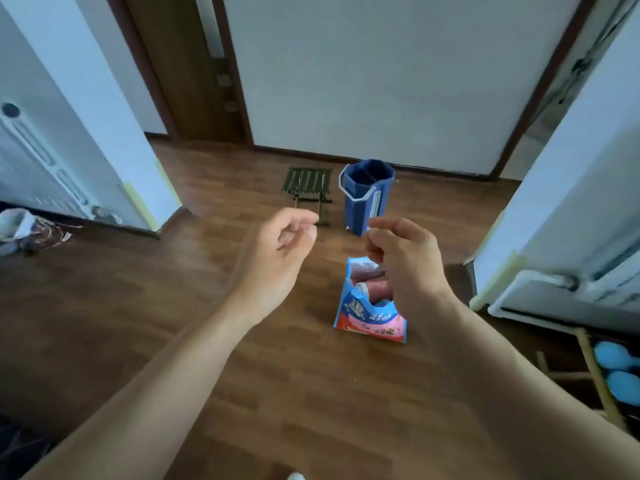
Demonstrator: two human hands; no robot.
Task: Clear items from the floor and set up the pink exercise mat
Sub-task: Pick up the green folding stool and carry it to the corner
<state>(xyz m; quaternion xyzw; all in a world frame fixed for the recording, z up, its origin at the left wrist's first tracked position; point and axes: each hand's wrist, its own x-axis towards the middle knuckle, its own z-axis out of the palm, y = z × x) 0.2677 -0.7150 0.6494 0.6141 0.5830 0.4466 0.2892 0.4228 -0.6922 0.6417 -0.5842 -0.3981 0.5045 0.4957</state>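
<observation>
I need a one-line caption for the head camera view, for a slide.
Two bare hands, left and right, reach over a colourful bag on a wooden floor.

Both hands raised with curled, empty fingers (304, 221), torn bag (367, 306), blue bucket (367, 195), folding stool (308, 183) on floor (173, 289)

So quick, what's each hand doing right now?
Left hand: loosely curled, holding nothing.
Right hand: curled above the bag; whether it grips anything cannot be told.
</observation>
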